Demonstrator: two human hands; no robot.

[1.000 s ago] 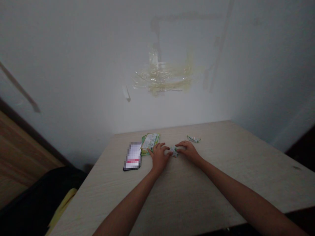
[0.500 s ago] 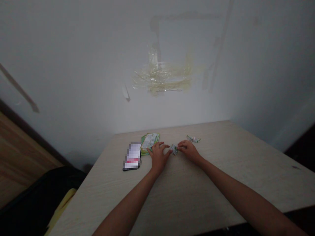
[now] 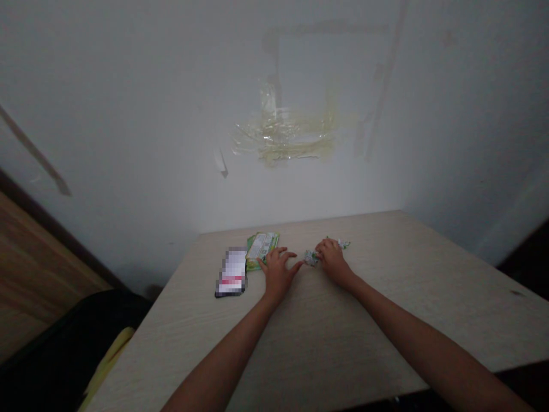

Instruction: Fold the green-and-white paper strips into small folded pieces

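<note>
Rightward, by a little, the scrap [image 3: 311, 258] and the right hand [image 3: 333, 262] have moved since half a second ago, while the left hand [image 3: 278, 273] has stayed almost in place.

Head view: the scrap, crumpled, white and green, lies on the tabletop [image 3: 300, 343] between the two hands. The right hand's fingers are curled down at its right edge; whether they pinch it or merely press, I cannot tell. The left hand's fingers are spread and grasp nothing, the thumb tip just beside the scrap. Beyond the right hand, and partly hidden by it, lies a strip [image 3: 343, 244]. The packets [image 3: 262, 247] lie left of the left hand's fingers, beside what looks like a phone [image 3: 231, 273], its face pixelated.

The scrap seems light, thin and soft, perhaps slippery and easily torn; I would take it by opposite edges, between thumb and forefinger.
</note>
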